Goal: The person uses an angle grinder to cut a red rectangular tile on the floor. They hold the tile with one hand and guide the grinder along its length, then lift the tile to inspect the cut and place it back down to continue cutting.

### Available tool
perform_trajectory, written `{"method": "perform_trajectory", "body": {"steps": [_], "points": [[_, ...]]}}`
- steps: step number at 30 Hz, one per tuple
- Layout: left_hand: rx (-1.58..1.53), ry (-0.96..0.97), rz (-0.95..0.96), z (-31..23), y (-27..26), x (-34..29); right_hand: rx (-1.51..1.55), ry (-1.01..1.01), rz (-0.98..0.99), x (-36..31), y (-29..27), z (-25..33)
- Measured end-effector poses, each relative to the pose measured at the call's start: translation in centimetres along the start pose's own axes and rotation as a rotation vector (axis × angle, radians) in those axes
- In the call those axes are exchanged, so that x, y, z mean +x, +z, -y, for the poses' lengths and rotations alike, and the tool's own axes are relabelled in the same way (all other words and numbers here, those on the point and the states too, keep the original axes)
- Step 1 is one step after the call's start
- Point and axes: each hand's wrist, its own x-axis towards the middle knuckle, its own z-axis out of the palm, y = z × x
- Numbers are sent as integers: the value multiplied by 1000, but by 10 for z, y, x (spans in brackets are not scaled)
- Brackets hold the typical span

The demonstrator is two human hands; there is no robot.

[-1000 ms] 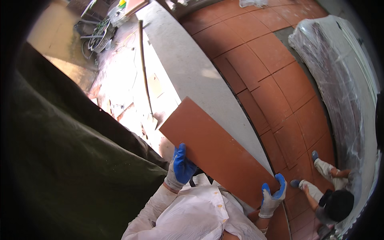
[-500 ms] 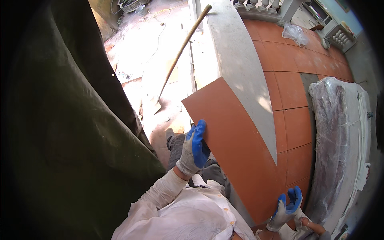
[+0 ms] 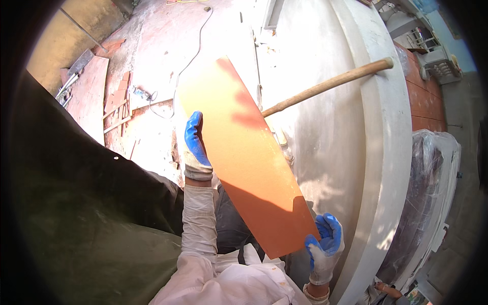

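Note:
A long rectangular terracotta-coloured tile (image 3: 259,178) slants across the middle, its far half in sunlight and its near end in shade. My left hand (image 3: 195,140), in a blue-palmed work glove, closes on the tile's left edge, with part of its grip hidden. My right hand (image 3: 326,245), gloved likewise, has its curled fingers around the right edge close to the near end. Beyond the tile, a tool's wooden handle (image 3: 330,86) leans on the pale ledge (image 3: 389,152); the tile covers the handle's lower part.
A dark green tarp (image 3: 101,218) hangs at the left. Tile offcuts (image 3: 118,96), a corded blue tool (image 3: 141,93) and its cable (image 3: 190,58) lie on the ground ahead. Past the ledge stands a bulky plastic-wrapped object (image 3: 422,193). Another person's arm (image 3: 390,291) shows at lower right.
My view has turned left, away from the tiled floor. Both hands have carried the tile forward, off the ledge's side and over the sunlit ground, where sunlight now falls on it.

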Motion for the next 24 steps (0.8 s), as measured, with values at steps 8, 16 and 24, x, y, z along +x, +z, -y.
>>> {"method": "perform_trajectory", "body": {"steps": [8,16,24], "points": [[23,61,-165,-180,-71,68,-91,222,297,74,183,61],[72,315,-389,-311,-64,36,13,142,469,118,258,115],[286,632,-491,-391,-99,48,739,399,892,175,373,95]]}}
